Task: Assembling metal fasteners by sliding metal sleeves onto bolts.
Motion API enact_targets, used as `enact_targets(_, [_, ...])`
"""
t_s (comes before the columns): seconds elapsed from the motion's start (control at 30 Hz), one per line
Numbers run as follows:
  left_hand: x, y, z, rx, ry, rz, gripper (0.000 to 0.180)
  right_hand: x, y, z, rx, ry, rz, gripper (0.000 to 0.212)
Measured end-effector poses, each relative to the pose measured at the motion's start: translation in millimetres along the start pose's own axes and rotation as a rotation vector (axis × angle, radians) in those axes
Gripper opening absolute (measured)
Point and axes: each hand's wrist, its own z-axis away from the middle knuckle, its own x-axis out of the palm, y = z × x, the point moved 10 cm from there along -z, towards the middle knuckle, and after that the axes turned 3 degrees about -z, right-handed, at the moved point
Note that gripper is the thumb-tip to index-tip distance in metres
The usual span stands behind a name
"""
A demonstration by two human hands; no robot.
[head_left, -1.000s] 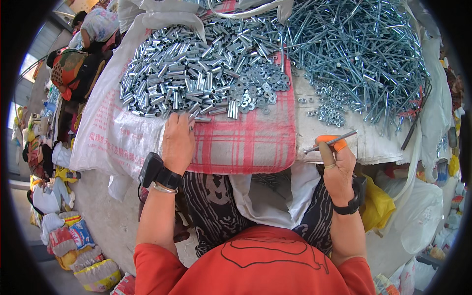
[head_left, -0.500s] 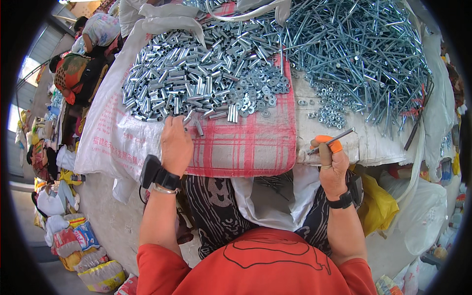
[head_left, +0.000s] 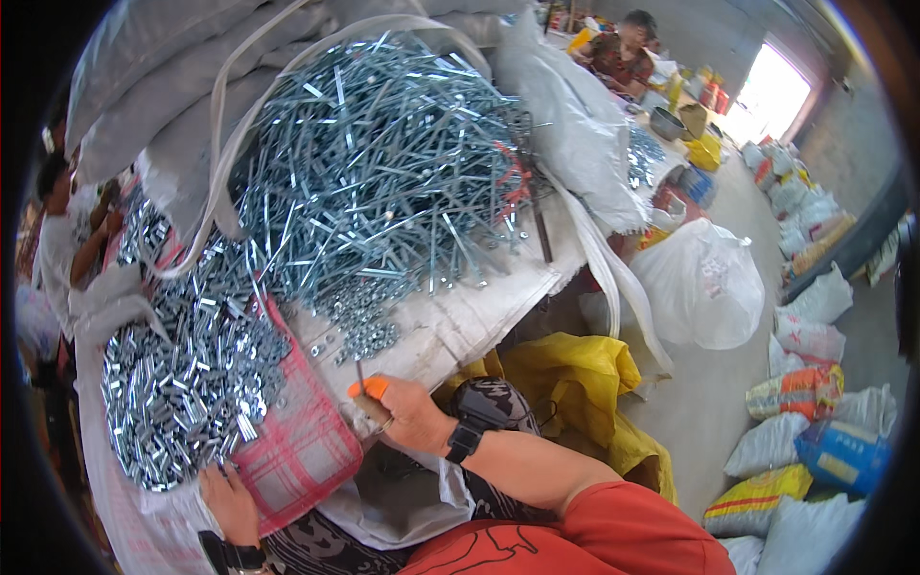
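Note:
My right hand (head_left: 410,414), with an orange cover on a finger, is closed round a long thin metal bolt (head_left: 360,374). The bolt's end points at a cluster of small nuts (head_left: 369,337). My left hand (head_left: 230,505) rests at the near edge of a heap of short metal sleeves (head_left: 182,402), beside a red checked cloth (head_left: 297,465). Its fingers are bent together at the sleeves; what they pinch, if anything, is too small to tell. Flat washers (head_left: 264,359) lie between the sleeves and the nuts. Behind the nuts spreads a large heap of long bolts (head_left: 383,163).
A dark rod (head_left: 541,225) lies at the right of the bolt heap. Yellow sacks (head_left: 575,369) hang beside my right leg, with a white plastic bag (head_left: 704,287) further right. Filled sacks (head_left: 767,479) line the floor. Other people (head_left: 618,57) sit at the far right and far left.
The view has swung to the right, bringing the doorway and floor sacks in. My right hand has brought the bolt up to the nuts. My left hand stays by the sleeves.

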Motion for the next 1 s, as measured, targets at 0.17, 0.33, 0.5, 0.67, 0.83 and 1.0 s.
enact_targets(0.17, [5, 17, -5, -0.058, -0.013, -0.102, 0.024, -3, -4, 0, -0.076, 0.042, 0.017, 0.01])
enact_targets(0.33, [10, 25, -6, 0.006, 0.066, -0.148, 0.015, 0, 4, 6, -0.092, 0.022, -0.004, 0.014])
enact_targets(0.5, [13, 13, -9, -0.058, -0.018, -0.048, 0.014, -43, -23, 7, -0.223, 0.174, 0.119, 0.024])
enact_targets(0.67, [-2, -4, -3, -0.001, 0.236, -0.159, 0.019, -52, -6, -4, -0.188, 0.185, 0.318, 0.026])
enact_targets(0.83, [8, 16, 17, -0.519, -0.027, 1.212, 0.011, -51, 20, 0, 0.158, 0.075, -0.259, 0.023])
enact_targets(1.0, [32, 136, 47, -0.569, -0.592, 1.582, 0.014, 25, 38, 25, 0.573, -0.369, -0.898, 0.027])
